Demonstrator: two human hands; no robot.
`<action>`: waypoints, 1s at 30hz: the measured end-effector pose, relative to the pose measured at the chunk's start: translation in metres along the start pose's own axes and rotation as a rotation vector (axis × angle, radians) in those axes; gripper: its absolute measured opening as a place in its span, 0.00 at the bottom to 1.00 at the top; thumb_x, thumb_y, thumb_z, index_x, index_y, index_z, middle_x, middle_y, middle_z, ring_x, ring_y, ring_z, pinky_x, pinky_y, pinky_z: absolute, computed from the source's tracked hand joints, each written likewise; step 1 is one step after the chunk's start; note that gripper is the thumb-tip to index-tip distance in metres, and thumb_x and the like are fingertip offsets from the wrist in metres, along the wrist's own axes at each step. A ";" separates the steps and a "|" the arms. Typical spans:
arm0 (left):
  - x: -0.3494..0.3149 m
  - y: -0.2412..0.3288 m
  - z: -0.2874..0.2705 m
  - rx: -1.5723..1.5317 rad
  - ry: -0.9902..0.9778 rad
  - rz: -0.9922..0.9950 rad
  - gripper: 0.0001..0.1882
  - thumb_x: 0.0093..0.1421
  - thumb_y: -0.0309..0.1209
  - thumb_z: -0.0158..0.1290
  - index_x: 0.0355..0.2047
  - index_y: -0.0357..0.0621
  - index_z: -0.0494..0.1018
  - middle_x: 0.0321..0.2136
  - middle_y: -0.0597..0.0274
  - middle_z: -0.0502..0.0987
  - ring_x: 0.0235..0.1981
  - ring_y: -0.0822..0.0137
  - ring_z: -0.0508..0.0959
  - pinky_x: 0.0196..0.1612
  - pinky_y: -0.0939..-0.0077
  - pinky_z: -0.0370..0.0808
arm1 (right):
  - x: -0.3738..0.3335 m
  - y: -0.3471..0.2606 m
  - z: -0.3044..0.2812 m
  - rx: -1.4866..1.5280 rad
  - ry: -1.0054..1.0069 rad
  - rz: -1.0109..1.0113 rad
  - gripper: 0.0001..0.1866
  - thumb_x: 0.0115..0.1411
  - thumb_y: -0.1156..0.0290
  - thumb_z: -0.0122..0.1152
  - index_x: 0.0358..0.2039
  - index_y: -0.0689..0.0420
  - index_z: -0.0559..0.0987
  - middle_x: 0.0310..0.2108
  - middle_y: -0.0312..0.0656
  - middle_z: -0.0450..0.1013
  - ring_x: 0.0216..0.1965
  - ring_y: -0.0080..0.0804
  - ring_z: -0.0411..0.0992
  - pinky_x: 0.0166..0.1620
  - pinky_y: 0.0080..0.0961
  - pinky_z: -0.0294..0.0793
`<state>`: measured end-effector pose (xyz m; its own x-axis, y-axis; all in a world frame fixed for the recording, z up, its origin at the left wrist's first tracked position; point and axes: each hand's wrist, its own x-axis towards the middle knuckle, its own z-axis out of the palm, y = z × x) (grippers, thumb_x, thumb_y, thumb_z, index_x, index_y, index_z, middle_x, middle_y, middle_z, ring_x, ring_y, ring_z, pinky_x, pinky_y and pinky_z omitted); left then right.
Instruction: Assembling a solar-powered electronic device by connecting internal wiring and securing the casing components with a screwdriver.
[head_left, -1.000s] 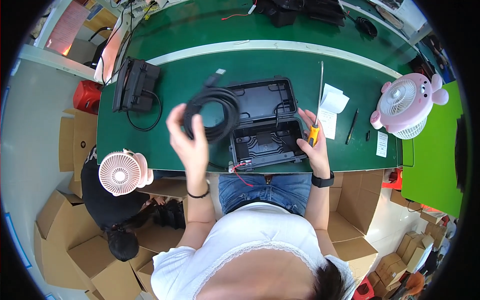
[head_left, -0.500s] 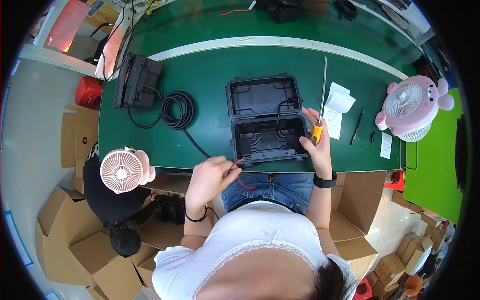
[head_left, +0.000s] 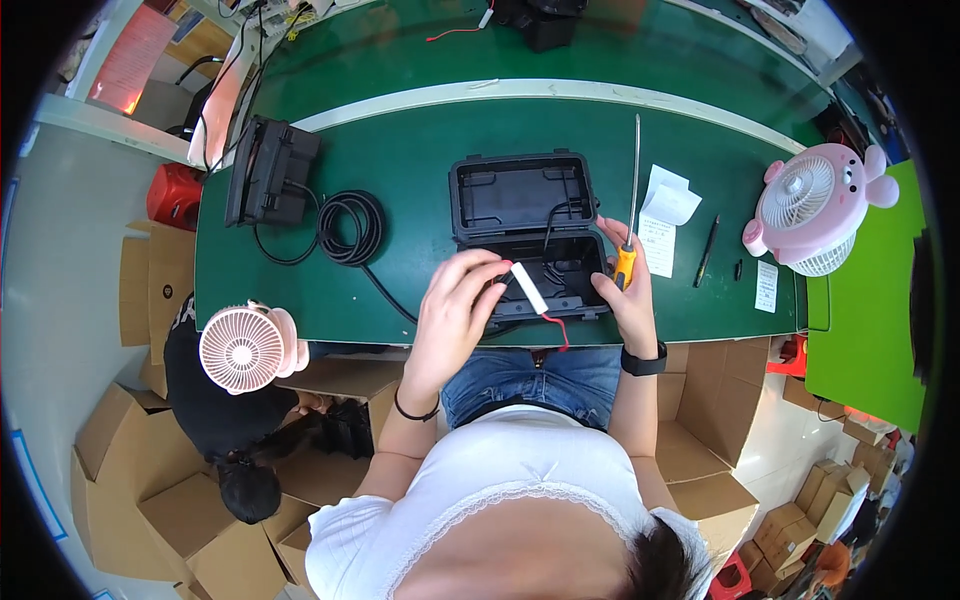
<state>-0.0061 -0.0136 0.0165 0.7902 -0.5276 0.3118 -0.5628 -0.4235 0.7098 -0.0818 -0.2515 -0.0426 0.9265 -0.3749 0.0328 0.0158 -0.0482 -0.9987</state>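
A black plastic box (head_left: 522,194) lies on the green table in front of me with its lid swung back. Over its lower half, my left hand (head_left: 455,312) pinches a red wire at the end of a white tube (head_left: 529,288). A second red wire (head_left: 561,330) hangs from the tube's other end. My right hand (head_left: 628,308) rests at the box's right side, thumb by the rim. It grips a long screwdriver (head_left: 625,266) by its yellow-and-black handle, the shaft pointing away from me. A black cable runs inside the box, partly hidden by my left hand.
A second black box (head_left: 273,170) and a coiled black cable (head_left: 352,226) are at the left. Papers (head_left: 658,243), a pen (head_left: 707,250) and a pink fan (head_left: 812,205) sit at the right. A smaller fan (head_left: 242,348) stands near-left; a person (head_left: 225,400) crouches among cardboard boxes (head_left: 130,480).
My left hand has risen from the box's front edge to over its lower half, bringing the white tube and its red wires into sight. My right hand keeps the screwdriver nearly in place.
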 end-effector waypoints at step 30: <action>0.013 0.015 0.018 0.378 -0.468 -0.143 0.45 0.61 0.58 0.53 0.66 0.37 0.56 0.20 0.48 0.79 0.21 0.46 0.81 0.24 0.57 0.78 | 0.002 -0.009 -0.003 0.041 -0.058 0.029 0.36 0.47 0.82 0.60 0.61 0.53 0.69 0.65 0.36 0.64 0.55 0.20 0.64 0.50 0.16 0.63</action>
<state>-0.0090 -0.0400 0.0195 0.7225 -0.6769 -0.1409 -0.5735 -0.7005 0.4246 -0.0813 -0.2540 -0.0335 0.9469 -0.3214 0.0022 0.0025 0.0005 -1.0000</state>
